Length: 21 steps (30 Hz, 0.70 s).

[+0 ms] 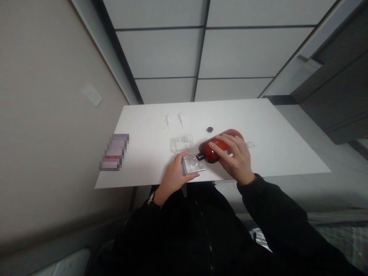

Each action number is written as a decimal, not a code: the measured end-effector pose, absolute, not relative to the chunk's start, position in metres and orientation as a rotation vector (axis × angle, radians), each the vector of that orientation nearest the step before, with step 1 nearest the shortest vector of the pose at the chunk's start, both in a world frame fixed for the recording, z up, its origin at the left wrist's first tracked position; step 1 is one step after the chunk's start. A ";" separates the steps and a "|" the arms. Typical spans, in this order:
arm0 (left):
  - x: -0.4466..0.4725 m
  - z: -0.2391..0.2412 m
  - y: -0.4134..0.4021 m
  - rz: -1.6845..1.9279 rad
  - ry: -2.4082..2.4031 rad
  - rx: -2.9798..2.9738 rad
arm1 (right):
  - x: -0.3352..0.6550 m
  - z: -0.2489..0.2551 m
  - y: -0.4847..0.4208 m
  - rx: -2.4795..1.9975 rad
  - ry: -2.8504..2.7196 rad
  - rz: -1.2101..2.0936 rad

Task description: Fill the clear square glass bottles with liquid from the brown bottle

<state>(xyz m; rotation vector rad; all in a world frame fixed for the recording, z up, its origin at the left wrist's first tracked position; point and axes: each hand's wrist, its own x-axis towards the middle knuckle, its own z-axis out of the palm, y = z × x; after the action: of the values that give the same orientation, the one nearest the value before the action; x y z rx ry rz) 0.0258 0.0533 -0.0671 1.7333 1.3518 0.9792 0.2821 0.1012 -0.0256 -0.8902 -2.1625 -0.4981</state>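
My right hand [235, 157] is wrapped over a reddish-brown bottle [214, 147], which is tipped on its side with its dark neck pointing left. The neck sits just above a small clear container [194, 164] that my left hand [172, 176] grips at the table's front edge. A second clear container [182, 142] stands just behind it. A small black cap [209, 129] lies on the table beyond the bottle.
The white table [273, 153] also carries two clear pump or spray heads [172, 119] at the back and a small whitish piece [250, 144] right of the bottle. A blurred card [114, 151] lies at the left edge, by the beige wall.
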 end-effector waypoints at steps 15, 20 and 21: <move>0.015 -0.049 0.038 1.011 1.316 1.762 | 0.281 -0.022 0.096 -0.958 -2.081 -0.263; -0.023 -0.029 0.027 1.009 1.433 1.712 | 0.287 -0.033 0.100 -1.024 -1.920 -0.087; -0.032 -0.026 0.028 1.012 1.466 1.700 | 0.288 -0.036 0.101 -1.043 -1.882 -0.053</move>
<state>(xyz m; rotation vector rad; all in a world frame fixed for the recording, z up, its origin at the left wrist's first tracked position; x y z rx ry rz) -0.0317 0.0279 -0.0257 1.6999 1.4665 1.0119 0.2883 0.1006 -0.0361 -1.0431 -1.8824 -0.0525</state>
